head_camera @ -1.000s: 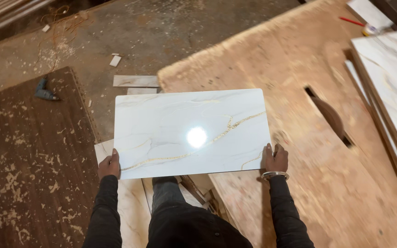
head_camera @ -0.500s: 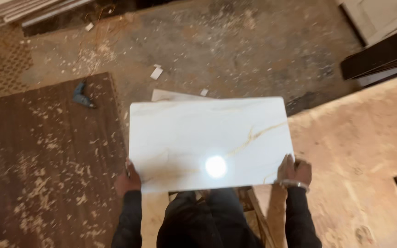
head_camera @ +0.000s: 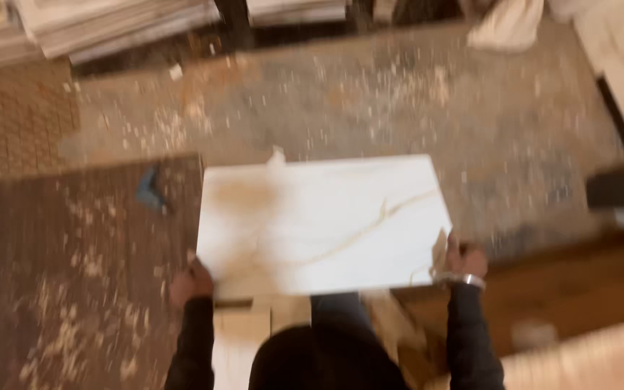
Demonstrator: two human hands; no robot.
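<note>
I hold a white, marble-patterned rectangular panel (head_camera: 323, 224) flat in front of my body, over a dusty floor. My left hand (head_camera: 191, 283) grips its near left corner. My right hand (head_camera: 462, 262), with a metal bracelet at the wrist, grips the near right corner. Both arms wear dark sleeves. The picture is blurred by motion.
A dark brown board (head_camera: 59, 274) strewn with sawdust lies at the left, with a small blue object (head_camera: 149, 189) on it. Stacked pale boards (head_camera: 95, 25) lie at the far edge. A brown wooden surface (head_camera: 572, 289) is at the right. Pale offcuts (head_camera: 240, 347) lie under the panel.
The view has swung away from the wooden bench at the right toward the floor. The panel stays in both hands, and its bright light reflection has gone.
</note>
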